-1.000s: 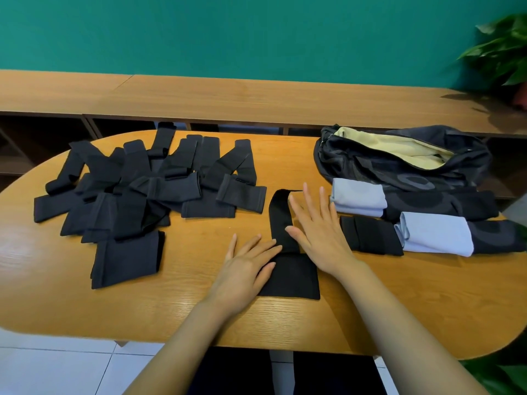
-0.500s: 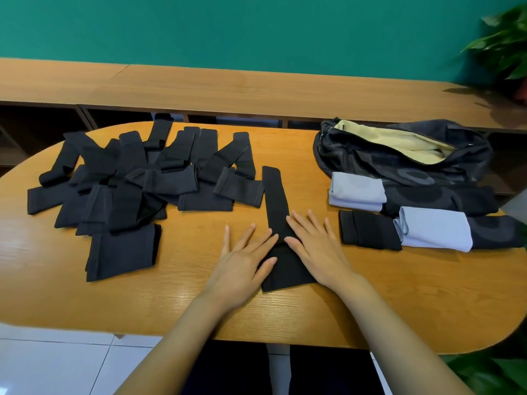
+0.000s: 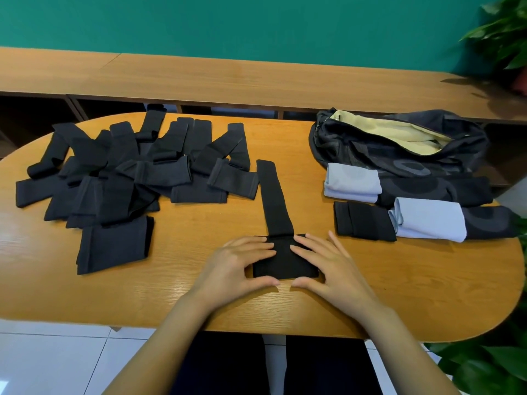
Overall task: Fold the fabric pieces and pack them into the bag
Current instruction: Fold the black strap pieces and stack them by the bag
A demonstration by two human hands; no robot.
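Note:
A long black fabric strip (image 3: 274, 199) lies lengthwise on the oval wooden table (image 3: 413, 283). Its near end is doubled over into a flat fold. My left hand (image 3: 236, 266) and my right hand (image 3: 328, 263) hold that fold from either side, fingers on top and thumbs at its near edge. A dark patterned bag (image 3: 399, 155) lies at the back right, its zip open on a yellow lining. In front of it lie a folded black piece (image 3: 363, 225) and two folded grey pieces (image 3: 352, 182) (image 3: 430, 219). A pile of unfolded black pieces (image 3: 128, 172) covers the left side.
A long wooden bench (image 3: 228, 78) runs behind the table against a teal wall. Potted plants stand at the top right (image 3: 502, 32) and the lower right (image 3: 484, 363). White floor tiles show below the table's near edge.
The strip was spread out to its full length, then both hands slid back to its near end and turned that end over into a fold.

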